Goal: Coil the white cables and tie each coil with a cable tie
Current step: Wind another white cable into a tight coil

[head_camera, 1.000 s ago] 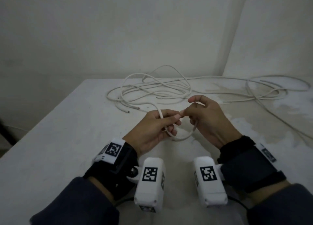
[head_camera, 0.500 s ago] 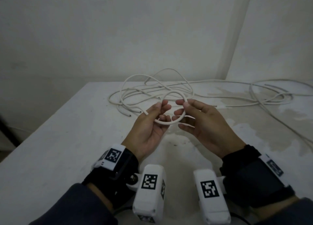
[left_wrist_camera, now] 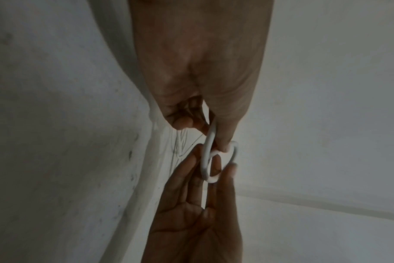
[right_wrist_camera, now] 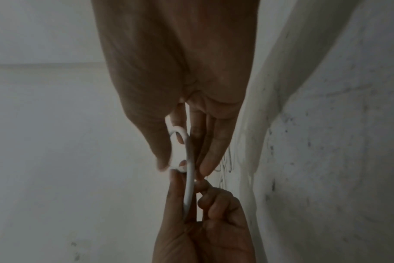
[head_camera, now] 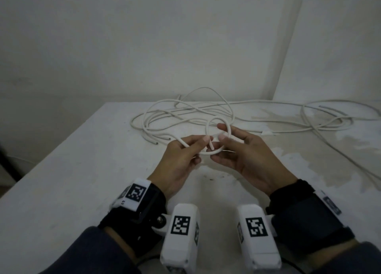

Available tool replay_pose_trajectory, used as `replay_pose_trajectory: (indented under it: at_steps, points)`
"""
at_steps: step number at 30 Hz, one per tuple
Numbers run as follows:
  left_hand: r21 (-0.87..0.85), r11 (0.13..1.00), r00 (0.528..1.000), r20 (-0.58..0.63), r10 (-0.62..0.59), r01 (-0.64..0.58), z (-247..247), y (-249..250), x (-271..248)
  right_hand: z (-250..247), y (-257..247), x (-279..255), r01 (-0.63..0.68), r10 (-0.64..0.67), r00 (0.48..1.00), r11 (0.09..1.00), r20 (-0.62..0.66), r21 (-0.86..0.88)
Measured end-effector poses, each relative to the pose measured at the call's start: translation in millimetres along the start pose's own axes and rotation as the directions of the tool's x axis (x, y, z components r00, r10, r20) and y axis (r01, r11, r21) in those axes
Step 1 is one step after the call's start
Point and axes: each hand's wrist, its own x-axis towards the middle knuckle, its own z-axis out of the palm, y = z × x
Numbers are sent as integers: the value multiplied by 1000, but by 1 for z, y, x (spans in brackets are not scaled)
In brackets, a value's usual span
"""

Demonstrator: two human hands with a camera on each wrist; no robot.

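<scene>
Nearest to me, my two dark sleeves and black wrist straps carry the white camera housings with black-and-white square markers (head_camera: 181, 225), hanging over the near edge of the white, stained, scuffed table top (head_camera: 61, 170). A paler blotchy patch spreads across the table's right side.

Just beyond the wrists, both hands meet above the table's middle. My left hand (head_camera: 181, 160) has its thumb and curled fingers pinching the thin white round cable (head_camera: 212, 152), gripping where the strand comes in from the left and crosses into a small loop. My right hand (head_camera: 249, 158) has its thumb tip pressed against the loop's near right side with the index finger up at the loop's far edge, pinching it, while the other fingers lie loosely spread beneath. The loop stands between the two hands, tilted up from the table, roughly round. A short cut end of the cable points down and near, just inside the loop by the left thumb. In the left wrist view the loop reads as a narrow oval, its long axis running along the fingers.

Farther off, the loose tangle of white cables (head_camera: 185, 117) sprawls across the far part of the table, long strands running left to right and trailing off the right side.

Behind it rise plain off-white walls (head_camera: 144, 47), meeting in a corner at far right.
</scene>
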Motion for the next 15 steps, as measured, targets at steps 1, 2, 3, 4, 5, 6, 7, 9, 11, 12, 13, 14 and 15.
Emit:
replay_pose_trajectory:
  at_steps: [1, 2, 3, 4, 5, 6, 7, 9, 11, 12, 13, 14, 15]
  points:
    - [8, 1000, 1000, -5, -8, 8, -1, -1, 0, 0, 1, -1, 23, -23, 1000, 998, 5, -50]
    - [21, 999, 1000, -4, -28, 28, -1, -2, 1, 0, 1, -2, 44, -44, 999, 995, -2, -92]
    - [38, 998, 999, -5, -53, 53, 0, -2, 0, -1, 2, -2, 57, -60, 998, 991, -23, -117]
    - [44, 996, 997, -25, -77, 78, 1, -3, 0, -3, 2, -2, 64, -71, 996, 990, -48, -128]
    - [15, 996, 994, -65, -92, 93, 2, -3, 0, -4, 3, -1, 64, -74, 995, 989, -71, -134]
    - [-34, 995, 987, -125, -98, 94, 3, -3, 1, -5, 3, 0, 59, -72, 993, 988, -89, -139]
    - [-81, 994, 979, -185, -84, 70, 2, -3, 3, -7, 3, 0, 54, -70, 992, 987, -101, -151]
    - [-34, 999, 963, -267, -36, 27, 1, -3, 8, -8, 3, 2, 40, -62, 994, 972, -87, -231]
    - [64, 998, 964, -264, 20, -3, 1, -3, 9, -8, 1, 1, 31, -49, 998, 932, -41, -360]
    - [88, 996, 973, -230, 34, -14, 2, -2, 8, -8, 0, 1, 27, -38, 999, 909, -19, -415]
    - [118, 993, 983, -177, 52, -31, 4, -2, 6, -9, -1, 1, 17, -15, 1000, 888, 8, -460]
    - [157, 986, 990, -121, 71, -52, 5, -1, 3, -10, -3, 0, 5, 22, 999, 868, 49, -496]
    - [213, 974, 992, -81, 94, -75, 6, -1, 1, -10, -5, -2, -8, 73, 992, 849, 102, -528]
